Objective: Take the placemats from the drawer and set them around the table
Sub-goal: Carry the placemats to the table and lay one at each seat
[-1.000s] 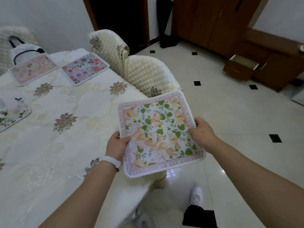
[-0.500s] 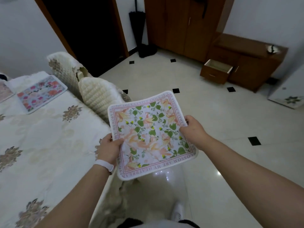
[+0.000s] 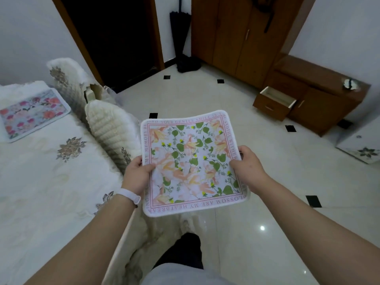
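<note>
A square floral placemat (image 3: 191,165) with green leaves and a pink lettered border is held flat in the air, to the right of the table edge, over the floor. My left hand (image 3: 136,176) pinches its left edge and my right hand (image 3: 245,166) pinches its right edge. Another placemat (image 3: 33,113) with pink and red flowers lies on the table (image 3: 41,182) at the far left. The open drawer (image 3: 276,99) of a low wooden cabinet shows at the right and looks empty.
Two cream quilted chairs (image 3: 112,132) stand against the table's right side. A wooden wardrobe (image 3: 240,36), a dark doorway and an umbrella (image 3: 180,27) line the back wall. A white box (image 3: 359,147) sits on the tiled floor at the right.
The view has swung to the right, away from the table, with the placemat still held in both hands. The two far placemats on the table have left the view.
</note>
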Action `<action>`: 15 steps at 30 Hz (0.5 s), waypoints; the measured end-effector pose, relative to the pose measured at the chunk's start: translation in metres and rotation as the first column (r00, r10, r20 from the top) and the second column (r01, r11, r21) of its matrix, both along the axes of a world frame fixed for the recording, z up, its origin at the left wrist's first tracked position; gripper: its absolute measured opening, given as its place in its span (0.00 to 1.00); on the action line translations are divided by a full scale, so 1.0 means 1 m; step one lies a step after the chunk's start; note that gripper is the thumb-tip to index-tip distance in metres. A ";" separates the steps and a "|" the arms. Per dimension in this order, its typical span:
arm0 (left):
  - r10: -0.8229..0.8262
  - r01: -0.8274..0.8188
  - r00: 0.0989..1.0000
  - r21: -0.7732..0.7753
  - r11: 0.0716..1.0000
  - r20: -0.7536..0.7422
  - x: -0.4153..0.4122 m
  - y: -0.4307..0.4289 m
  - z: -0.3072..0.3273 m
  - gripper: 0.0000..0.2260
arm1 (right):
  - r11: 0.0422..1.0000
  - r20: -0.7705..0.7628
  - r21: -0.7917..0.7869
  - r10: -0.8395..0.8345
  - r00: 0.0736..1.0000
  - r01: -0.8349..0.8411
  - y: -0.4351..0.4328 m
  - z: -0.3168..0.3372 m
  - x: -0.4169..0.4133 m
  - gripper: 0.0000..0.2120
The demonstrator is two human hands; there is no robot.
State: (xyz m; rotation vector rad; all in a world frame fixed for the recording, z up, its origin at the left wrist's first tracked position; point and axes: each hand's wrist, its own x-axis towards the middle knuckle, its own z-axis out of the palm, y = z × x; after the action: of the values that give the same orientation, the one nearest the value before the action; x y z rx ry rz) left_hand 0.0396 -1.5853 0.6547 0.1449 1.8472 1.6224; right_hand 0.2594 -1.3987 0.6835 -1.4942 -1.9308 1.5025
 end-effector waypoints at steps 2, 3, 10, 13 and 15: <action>0.012 -0.012 1.000 0.036 0.999 0.013 -0.029 0.019 -0.001 0.10 | 0.999 -0.037 0.034 0.010 0.999 -0.009 0.020 0.002 -0.021 0.11; 0.022 -0.023 1.000 0.051 0.998 0.016 -0.044 0.029 -0.002 0.10 | 0.999 -0.055 0.045 0.017 0.998 -0.014 0.031 0.004 -0.033 0.12; 0.110 -0.117 0.989 0.072 0.991 0.095 -0.142 0.100 -0.010 0.08 | 0.996 -0.063 -0.006 0.093 0.994 -0.093 0.114 0.016 -0.145 0.11; 0.138 -0.146 0.985 0.071 0.987 0.106 -0.182 0.121 -0.006 0.08 | 0.993 -0.066 -0.006 0.119 0.991 -0.120 0.142 0.023 -0.191 0.11; 0.159 -0.166 0.983 0.071 0.984 0.091 -0.204 0.130 -0.001 0.08 | 0.992 -0.061 -0.009 0.128 0.990 -0.129 0.153 0.025 -0.217 0.12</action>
State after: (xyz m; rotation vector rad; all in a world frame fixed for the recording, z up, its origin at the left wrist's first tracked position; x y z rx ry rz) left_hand -0.1640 -1.4555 0.6533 -0.0417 1.7704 1.7857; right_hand 0.0425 -1.2452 0.7086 -1.3359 -2.0193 1.5974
